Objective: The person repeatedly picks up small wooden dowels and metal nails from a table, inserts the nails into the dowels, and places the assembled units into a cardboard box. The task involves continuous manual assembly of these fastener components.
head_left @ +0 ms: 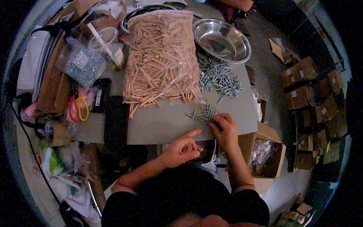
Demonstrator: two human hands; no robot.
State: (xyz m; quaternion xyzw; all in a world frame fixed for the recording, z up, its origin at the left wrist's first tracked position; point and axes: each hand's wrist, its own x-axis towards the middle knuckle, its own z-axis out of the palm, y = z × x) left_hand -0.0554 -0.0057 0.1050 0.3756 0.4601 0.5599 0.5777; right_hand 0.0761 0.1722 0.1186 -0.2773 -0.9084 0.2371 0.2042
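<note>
My right hand [225, 130] reaches down to a small heap of silver screws [204, 114] near the table's front edge. Its fingers are pinched together on screws at the heap's right side; the fingertips are partly hidden. Just left of it, my left hand [183, 149] is held palm up at the table's edge. The index finger points toward the heap while the other fingers curl over the palm; something small seems to lie there, too dim to name. Farther back is a larger pile of screws [223, 81]. Beside that pile lies a clear bag of wooden dowels [160, 56], several spilling from its near end.
A steel bowl [223, 39] stands at the table's back right. To the left are a bag of small metal parts [83, 64], a plastic tub [104, 39] and red and yellow rings [78, 109]. An open carton [264, 151] sits right of my arm; stacked boxes [310, 109] stand beyond.
</note>
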